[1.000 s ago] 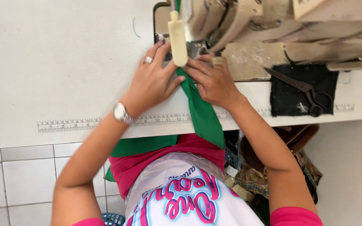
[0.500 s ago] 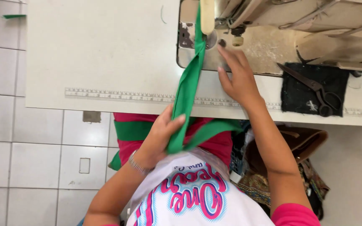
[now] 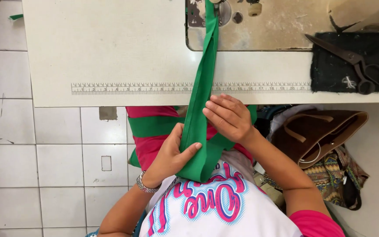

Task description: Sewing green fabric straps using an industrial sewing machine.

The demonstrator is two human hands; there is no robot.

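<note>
A long green fabric strip (image 3: 203, 87) runs from the sewing machine bed (image 3: 268, 30) at the top down over the table edge to my lap. My left hand (image 3: 172, 156) grips the strip's lower folded end, thumb across the cloth. My right hand (image 3: 230, 117) pinches the same strip just below the table edge, fingers curled on it. More green fabric (image 3: 154, 125) lies across my lap.
A white table (image 3: 110, 52) carries a printed ruler (image 3: 132, 88) along its front edge. Black scissors (image 3: 352, 59) lie on a dark cloth pad (image 3: 330, 74) at the right. A brown bag (image 3: 316, 134) sits below on the right. White floor tiles (image 3: 44, 166) show at the left.
Both hands have come back from the machine toward my lap. The right hand left the needle area and now holds the strip below the table edge. The view has shifted downward.
</note>
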